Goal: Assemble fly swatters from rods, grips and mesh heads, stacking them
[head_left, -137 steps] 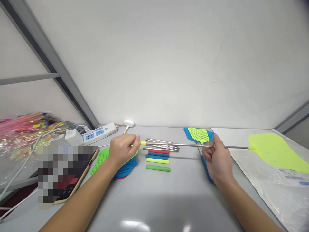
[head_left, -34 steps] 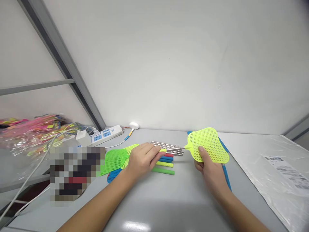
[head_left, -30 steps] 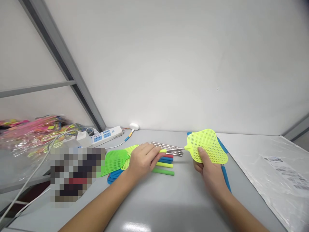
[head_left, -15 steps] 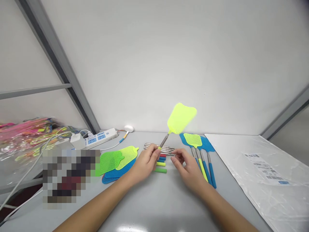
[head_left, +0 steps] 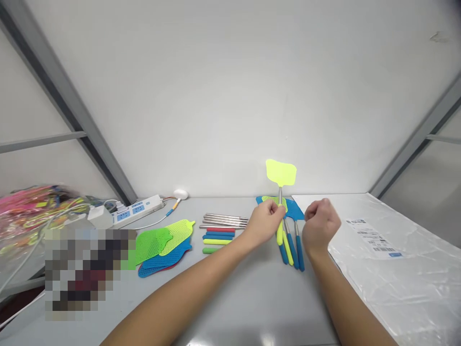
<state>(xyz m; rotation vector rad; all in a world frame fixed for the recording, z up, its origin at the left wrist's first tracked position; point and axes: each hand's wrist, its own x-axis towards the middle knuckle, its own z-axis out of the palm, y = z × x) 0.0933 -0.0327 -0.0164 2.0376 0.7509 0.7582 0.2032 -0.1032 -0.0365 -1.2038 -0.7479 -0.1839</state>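
My left hand (head_left: pixel 265 218) is closed around a yellow fly swatter (head_left: pixel 281 173), held upright with its head up and its yellow grip pointing down. Just right of it, my right hand (head_left: pixel 320 225) is raised in a fist, slightly blurred, with nothing showing from it. Beneath and between the hands lie several fly swatters with blue heads (head_left: pixel 295 209) and a yellow one, their blue and yellow handles (head_left: pixel 291 250) towards me. Left of them, several metal rods (head_left: pixel 223 218) lie side by side above loose grips: red (head_left: pixel 221 230), blue, yellow (head_left: pixel 217 241) and green.
Loose perforated swatter heads, green (head_left: pixel 153 242), yellow (head_left: pixel 179 235) and blue (head_left: pixel 163 261), overlap on the left. Behind them are a power strip (head_left: pixel 139 210) and a cable. Bagged colourful items (head_left: pixel 39 211) sit far left, partly behind a pixelated patch. A white plastic package (head_left: pixel 406 283) covers the right side.
My left hand has carried the yellow swatter rightward, over the other swatters, turning it more upright. Its yellow grip now shows below the hand. My right hand has moved right and closed into a fist.
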